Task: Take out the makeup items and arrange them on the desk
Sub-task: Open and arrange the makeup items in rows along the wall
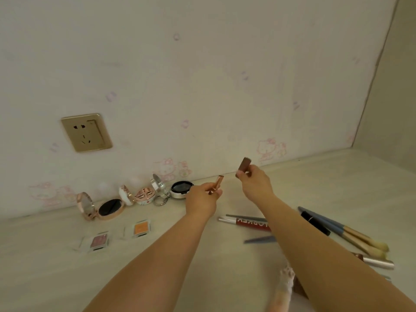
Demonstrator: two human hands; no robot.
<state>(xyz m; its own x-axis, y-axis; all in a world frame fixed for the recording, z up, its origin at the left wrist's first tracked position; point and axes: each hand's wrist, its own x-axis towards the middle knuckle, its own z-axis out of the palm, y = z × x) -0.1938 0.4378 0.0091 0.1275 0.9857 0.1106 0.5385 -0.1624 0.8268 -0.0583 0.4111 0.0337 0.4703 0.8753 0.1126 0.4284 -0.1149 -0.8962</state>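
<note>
L hand reaching fwd over desk, fingers curling round rose-gold lipstick tube, tilted; R hand raised a bit higher, pinching brown cap, apart from tube; R forearm covering part of red tube & brushes; lace item at bottom edge blurry, can't ID; open compacts lining wall left of hands; two small pans sitting nearer, left.
</note>
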